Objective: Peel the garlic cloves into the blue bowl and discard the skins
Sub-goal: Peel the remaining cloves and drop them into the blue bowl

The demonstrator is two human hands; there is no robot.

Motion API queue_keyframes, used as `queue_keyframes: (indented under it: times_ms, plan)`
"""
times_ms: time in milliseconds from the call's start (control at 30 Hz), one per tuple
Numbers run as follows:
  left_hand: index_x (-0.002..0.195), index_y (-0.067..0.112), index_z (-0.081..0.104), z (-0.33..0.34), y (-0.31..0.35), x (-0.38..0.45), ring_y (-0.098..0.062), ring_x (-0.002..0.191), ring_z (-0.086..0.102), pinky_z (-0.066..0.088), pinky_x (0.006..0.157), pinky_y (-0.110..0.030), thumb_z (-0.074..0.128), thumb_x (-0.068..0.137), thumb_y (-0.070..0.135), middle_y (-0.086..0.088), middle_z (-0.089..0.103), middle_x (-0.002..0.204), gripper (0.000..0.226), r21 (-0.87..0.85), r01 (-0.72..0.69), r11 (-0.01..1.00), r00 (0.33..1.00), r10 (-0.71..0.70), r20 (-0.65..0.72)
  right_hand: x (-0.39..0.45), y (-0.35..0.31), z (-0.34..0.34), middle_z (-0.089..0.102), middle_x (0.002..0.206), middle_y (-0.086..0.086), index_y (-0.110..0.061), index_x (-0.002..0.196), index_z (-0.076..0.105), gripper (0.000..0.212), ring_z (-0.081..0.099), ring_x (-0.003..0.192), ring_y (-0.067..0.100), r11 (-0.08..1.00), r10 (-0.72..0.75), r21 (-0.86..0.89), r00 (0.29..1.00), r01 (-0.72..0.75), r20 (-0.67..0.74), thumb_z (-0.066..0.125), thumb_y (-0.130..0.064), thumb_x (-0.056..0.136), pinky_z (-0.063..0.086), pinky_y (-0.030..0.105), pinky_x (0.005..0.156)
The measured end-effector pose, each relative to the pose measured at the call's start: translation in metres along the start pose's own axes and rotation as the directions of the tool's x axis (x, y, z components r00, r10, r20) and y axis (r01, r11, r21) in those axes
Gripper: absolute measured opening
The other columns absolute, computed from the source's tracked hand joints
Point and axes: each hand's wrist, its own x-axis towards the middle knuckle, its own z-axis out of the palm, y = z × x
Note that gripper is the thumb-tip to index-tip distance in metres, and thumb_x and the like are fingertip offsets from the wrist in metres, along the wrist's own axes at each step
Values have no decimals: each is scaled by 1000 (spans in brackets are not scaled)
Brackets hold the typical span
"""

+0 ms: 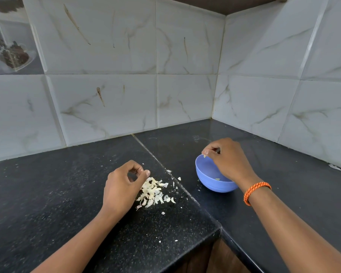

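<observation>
A blue bowl [209, 174] stands on the black counter, right of centre. A small pale piece of garlic [217, 179] lies inside it. My right hand [227, 159] hovers over the bowl and pinches a small garlic clove [205, 155] at its far rim. A pile of pale garlic skins and pieces [154, 191] lies on the counter to the left of the bowl. My left hand [122, 186] is at the pile's left edge, fingers curled, thumb and fingertips together just above it. I see nothing between those fingertips.
The black stone counter [67, 194] has a seam and a step between its two slabs, and its front corner [218, 230] is near. Loose skin flakes [175, 181] are scattered by the seam. Tiled walls meet in a corner behind the bowl.
</observation>
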Motion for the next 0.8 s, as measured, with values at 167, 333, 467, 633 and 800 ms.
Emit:
queue_keyframes:
  times_ms: [167,333,467,633,800]
  plan:
    - [84,29,70,1,1,0,-16,44,62,55,54,-33,82,95,29,11,76,83,17,-62,0,998,1000,0,0,-1,0,-1,74,84,-17,-28,90,81,19,69,87,3,1000,12,24,1000,-12,1,75,-11,96,57,35,83]
    - [96,31,69,0,0,2,-19,46,64,53,53,-26,86,93,24,9,77,84,19,-110,26,994,1000,-25,4,-4,-9,2,76,83,-15,-25,95,82,20,72,83,3,996,3,91,998,2,-59,69,-10,98,57,31,79]
    - [98,28,69,-2,1,3,-21,48,67,54,51,-25,85,92,15,8,79,86,21,-159,48,986,999,-47,12,-20,-31,20,76,84,-18,-26,99,81,17,70,83,0,982,-108,150,994,112,-36,68,-15,100,55,29,77]
    - [101,28,73,-1,-2,2,-23,42,63,58,51,-38,78,99,16,12,81,84,14,-139,25,990,998,-18,54,-50,-52,58,69,87,-14,-28,91,74,21,63,79,4,966,-259,52,956,254,138,62,-39,105,56,40,73]
    - [102,41,77,1,-6,3,-7,64,71,55,61,-34,76,100,28,29,77,81,12,48,-50,998,999,49,22,-72,-49,95,53,96,-13,-27,86,75,24,55,91,6,966,-258,31,957,256,132,66,-43,103,46,27,68]
